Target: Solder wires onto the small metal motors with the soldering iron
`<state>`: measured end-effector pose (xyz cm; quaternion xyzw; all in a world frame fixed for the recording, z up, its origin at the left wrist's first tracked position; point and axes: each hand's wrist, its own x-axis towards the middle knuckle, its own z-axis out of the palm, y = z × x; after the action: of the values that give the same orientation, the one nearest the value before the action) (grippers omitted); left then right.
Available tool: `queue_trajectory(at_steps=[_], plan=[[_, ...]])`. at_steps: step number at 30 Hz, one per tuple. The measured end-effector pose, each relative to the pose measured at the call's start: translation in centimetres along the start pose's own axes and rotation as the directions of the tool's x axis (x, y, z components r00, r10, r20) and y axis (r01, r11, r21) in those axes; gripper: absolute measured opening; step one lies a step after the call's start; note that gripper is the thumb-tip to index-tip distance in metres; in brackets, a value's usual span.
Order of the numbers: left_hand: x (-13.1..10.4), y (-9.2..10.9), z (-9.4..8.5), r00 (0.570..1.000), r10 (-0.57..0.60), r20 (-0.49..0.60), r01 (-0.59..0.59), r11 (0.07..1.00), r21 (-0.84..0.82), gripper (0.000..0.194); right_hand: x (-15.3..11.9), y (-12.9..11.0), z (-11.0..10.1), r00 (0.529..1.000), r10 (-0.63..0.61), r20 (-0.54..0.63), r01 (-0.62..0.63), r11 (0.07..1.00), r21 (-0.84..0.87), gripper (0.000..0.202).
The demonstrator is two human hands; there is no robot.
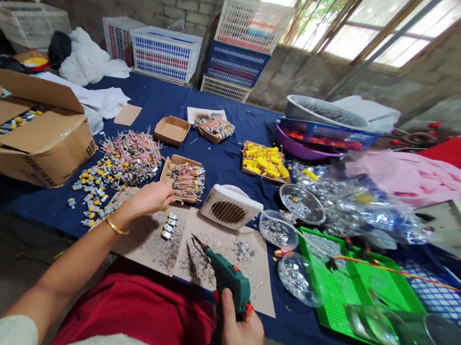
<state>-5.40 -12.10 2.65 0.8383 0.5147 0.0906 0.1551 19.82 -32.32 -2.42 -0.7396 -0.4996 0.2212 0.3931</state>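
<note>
My right hand (242, 332) is wrapped round the handle of a green soldering gun (230, 280), its pointed tip over the cardboard sheet (258, 267). My left hand (151, 199) reaches over the cardboard with its fingers pinched together; whatever is between the fingertips is too small to make out. Just below those fingertips stands a short row of small silver motors (169, 225) with yellow ends. Beside the hand lies a carton tray of wired parts (186, 181). To its left is a heap of motors (94, 188) next to a pile of wired parts (131, 151).
A white vented fan unit (231, 206) stands behind the soldering gun. Bowls of small metal parts (300, 278) and a green tray (341, 300) lie to the right. Yellow pieces (266, 160) fill a carton tray further back. An open cardboard box (32, 129) is at left.
</note>
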Motion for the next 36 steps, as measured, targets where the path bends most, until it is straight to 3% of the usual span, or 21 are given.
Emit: queue_trajectory(at_steps=[3,6,10,14,17,19,21,22,23,24,27,31,36], plan=[[3.9,0.5,0.2,0.996,0.050,-0.079,-0.059,0.992,-0.115,0.035,-0.3,0.0,-0.1,1.000,0.004,-0.013,-0.004,1.000,0.010,0.053],[6.5,-0.3,2.8,0.995,0.053,-0.085,-0.070,0.975,-0.212,0.034,-1.0,0.0,-0.4,0.995,0.058,-0.082,-0.056,0.998,0.024,0.053],[7.8,-2.3,6.7,1.000,-0.016,-0.022,0.010,0.972,-0.235,0.027,-1.3,0.0,-1.0,0.990,0.091,-0.110,-0.092,0.996,-0.001,0.054],[8.0,-2.5,7.5,0.998,-0.045,-0.042,0.034,0.969,-0.244,0.029,-0.8,-0.5,-1.2,0.997,0.064,-0.053,-0.067,0.997,-0.047,0.055],[6.6,-3.0,6.3,0.997,-0.003,-0.081,-0.019,0.963,-0.269,0.027,-0.6,-0.8,-1.0,0.997,0.075,-0.036,-0.077,0.994,-0.079,0.055],[4.1,-4.6,5.3,0.980,-0.049,-0.192,-0.013,0.951,-0.310,0.029,-0.6,-0.7,-0.8,0.994,0.105,-0.041,-0.109,0.988,-0.107,0.055],[0.5,-6.6,4.5,0.903,-0.264,-0.338,0.147,0.931,-0.334,0.033,-0.5,-0.4,-0.8,0.986,0.153,-0.070,-0.162,0.976,-0.146,0.055],[-1.4,-7.5,4.4,0.832,-0.396,-0.389,0.288,0.907,-0.308,0.032,-0.3,-0.3,-0.7,0.979,0.181,-0.088,-0.194,0.967,-0.165,0.055],[-3.2,-8.2,4.4,0.773,-0.489,-0.403,0.421,0.872,-0.252,0.031,0.0,-0.2,-0.6,0.973,0.208,-0.097,-0.223,0.958,-0.181,0.056],[-4.7,-8.6,4.6,0.743,-0.543,-0.391,0.513,0.837,-0.188,0.031,0.4,-0.2,-0.5,0.969,0.231,-0.090,-0.244,0.951,-0.189,0.056],[-6.8,-8.5,6.1,0.785,-0.543,-0.300,0.552,0.832,-0.060,0.035,1.6,-1.1,0.3,0.974,0.224,-0.014,-0.224,0.961,-0.166,0.055],[-5.7,-7.5,7.7,0.763,-0.594,-0.254,0.615,0.789,0.002,0.042,2.3,-2.5,1.5,0.988,0.151,0.007,-0.149,0.980,-0.135,0.053],[-5.6,-7.7,7.5,0.786,-0.603,-0.137,0.608,0.794,-0.007,0.040,1.8,-2.9,2.1,0.991,0.134,-0.018,-0.136,0.983,-0.121,0.055]])
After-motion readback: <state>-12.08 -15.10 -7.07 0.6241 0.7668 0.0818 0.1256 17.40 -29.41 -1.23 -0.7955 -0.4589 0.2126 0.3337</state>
